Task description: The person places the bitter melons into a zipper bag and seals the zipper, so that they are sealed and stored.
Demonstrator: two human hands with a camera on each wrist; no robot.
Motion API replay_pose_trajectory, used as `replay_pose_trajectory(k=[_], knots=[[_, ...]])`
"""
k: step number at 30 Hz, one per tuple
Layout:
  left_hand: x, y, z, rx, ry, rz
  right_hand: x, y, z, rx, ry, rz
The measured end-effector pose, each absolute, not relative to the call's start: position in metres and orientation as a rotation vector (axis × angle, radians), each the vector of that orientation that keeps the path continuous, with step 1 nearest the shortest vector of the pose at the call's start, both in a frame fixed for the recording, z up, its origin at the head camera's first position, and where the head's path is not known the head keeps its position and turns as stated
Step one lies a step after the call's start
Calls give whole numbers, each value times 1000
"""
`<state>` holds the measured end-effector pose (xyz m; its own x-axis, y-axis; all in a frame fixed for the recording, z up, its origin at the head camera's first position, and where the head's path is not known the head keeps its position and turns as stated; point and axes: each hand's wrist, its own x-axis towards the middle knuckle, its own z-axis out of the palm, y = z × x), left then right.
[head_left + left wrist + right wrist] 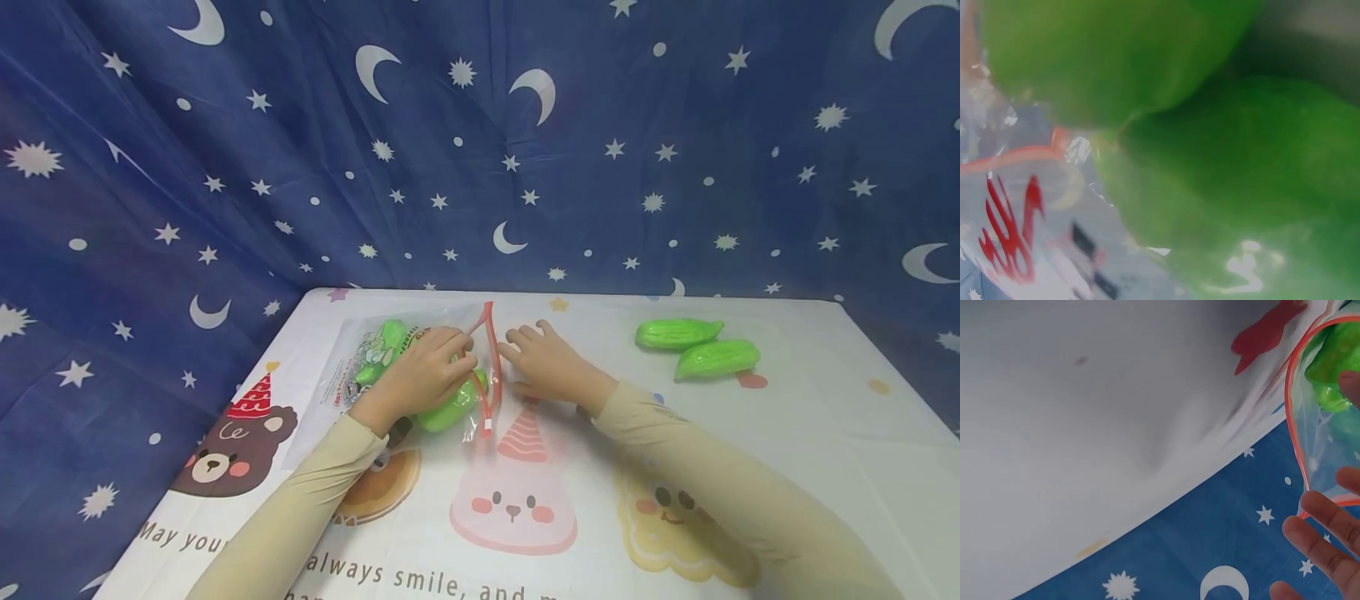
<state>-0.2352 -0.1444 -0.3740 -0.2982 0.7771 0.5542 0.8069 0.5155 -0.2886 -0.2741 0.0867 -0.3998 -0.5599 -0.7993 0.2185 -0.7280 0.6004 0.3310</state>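
A clear zip bag (330, 417) with a red-orange zip edge and printed pictures lies left of centre, its mouth gaping to the right. Green bitter melons (447, 412), toy-like and glossy, are inside; in the left wrist view a green melon (1222, 162) fills much of the picture. My left hand (427, 371) lies over the bag and pinches the upper layer at its mouth. Just right of the mouth is my right hand (551, 362), fingers spread and holding nothing. The right wrist view shows its fingers (1319, 544) beside the zip edge.
Two more green bitter melons (678, 333) lie side by side at the back right of the table. A white cloth (810, 467) with cartoon prints covers the table. Behind and to the left hangs a blue curtain (480, 125) with moons and stars.
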Motion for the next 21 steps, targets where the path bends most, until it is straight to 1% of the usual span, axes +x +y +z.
replay_pose_trajectory(k=[12,21], knots=[[-232,-144,-372,-1263,-2126,-15,-269,120,-387,1186,-2500,-175],[-223,-141,-365,-1122,-2218,77,-267,153,-375,1097,-2524,-222]])
